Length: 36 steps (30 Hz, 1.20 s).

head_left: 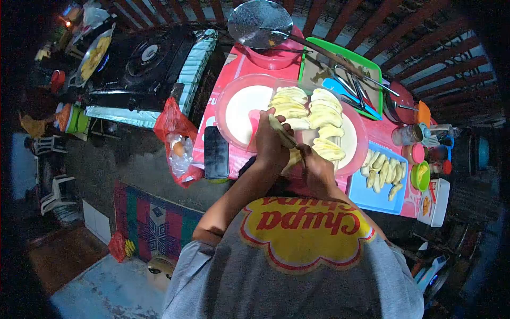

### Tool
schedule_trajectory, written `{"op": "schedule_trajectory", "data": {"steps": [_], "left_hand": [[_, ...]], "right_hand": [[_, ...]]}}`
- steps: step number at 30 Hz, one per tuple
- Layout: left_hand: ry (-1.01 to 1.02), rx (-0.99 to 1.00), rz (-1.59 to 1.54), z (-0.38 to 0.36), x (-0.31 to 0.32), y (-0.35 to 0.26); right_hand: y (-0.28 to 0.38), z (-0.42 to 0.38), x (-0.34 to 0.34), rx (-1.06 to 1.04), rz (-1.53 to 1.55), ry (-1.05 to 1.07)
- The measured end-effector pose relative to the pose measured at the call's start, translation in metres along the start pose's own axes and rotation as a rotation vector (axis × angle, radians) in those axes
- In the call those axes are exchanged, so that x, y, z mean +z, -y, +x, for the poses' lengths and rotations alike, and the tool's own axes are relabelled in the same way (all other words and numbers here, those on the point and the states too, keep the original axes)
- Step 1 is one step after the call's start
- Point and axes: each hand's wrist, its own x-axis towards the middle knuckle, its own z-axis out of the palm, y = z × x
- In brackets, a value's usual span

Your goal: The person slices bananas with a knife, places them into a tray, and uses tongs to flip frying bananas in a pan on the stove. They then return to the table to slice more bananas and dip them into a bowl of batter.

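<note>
My left hand (272, 142) is closed around a peeled banana (282, 132), which slants down toward my other hand. My right hand (317, 168) is closed at the banana's lower end; what its fingers grip is too small and dark to make out. Just beyond both hands, fanned sliced bananas (325, 116) lie in two rows across a wide pink basin (223, 90). White batter (247, 109) shows in the basin on both sides of the rows. A blue tray (366, 199) to the right bears several whole peeled bananas (383, 171).
A phone (216, 153) lies at the table's left edge, beside a red plastic bag (170, 125) with an egg. Behind are a green tray (372, 69) of utensils and a long-handled strainer (260, 24). Jars (408, 135) stand right. A pan (95, 58) sits on the stove (143, 72).
</note>
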Motion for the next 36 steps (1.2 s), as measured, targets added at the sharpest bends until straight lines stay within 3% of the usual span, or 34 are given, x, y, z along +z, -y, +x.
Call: {"op": "schedule_trajectory", "data": {"steps": [3, 6, 9, 12, 14, 17, 20, 26, 33, 36], "left_hand": [[0.035, -0.048, -0.013, 0.009, -0.01, 0.009], [-0.012, -0.103, -0.075, 0.004, -0.007, 0.011], [0.002, -0.114, -0.114, 0.006, -0.007, 0.011], [0.031, -0.135, -0.131, 0.002, -0.006, 0.01], [0.039, -0.127, -0.132, 0.003, -0.007, 0.013], [0.054, -0.116, -0.12, 0.004, -0.006, 0.012], [0.068, -0.12, -0.127, 0.006, -0.007, 0.012], [0.051, -0.141, -0.125, 0.001, -0.004, 0.013], [0.098, -0.153, -0.152, 0.004, -0.002, 0.014], [0.096, -0.145, -0.141, 0.003, 0.003, 0.012]], "right_hand": [[0.016, -0.007, -0.016, -0.013, 0.114, -0.004], [0.007, 0.002, -0.008, 0.012, -0.148, 0.119], [0.007, 0.005, -0.006, 0.151, 0.004, 0.105], [0.0, -0.003, -0.002, -0.031, -0.037, -0.019], [-0.005, -0.003, 0.006, -0.191, -0.194, -0.278], [-0.004, -0.002, 0.005, -0.283, -0.141, -0.353], [-0.001, 0.001, 0.004, -0.179, -0.136, -0.244], [0.001, -0.005, -0.009, -0.274, 0.047, -0.261], [-0.019, 0.003, 0.017, -0.244, -0.065, -0.333], [-0.014, 0.007, 0.011, -0.182, -0.161, -0.266]]}}
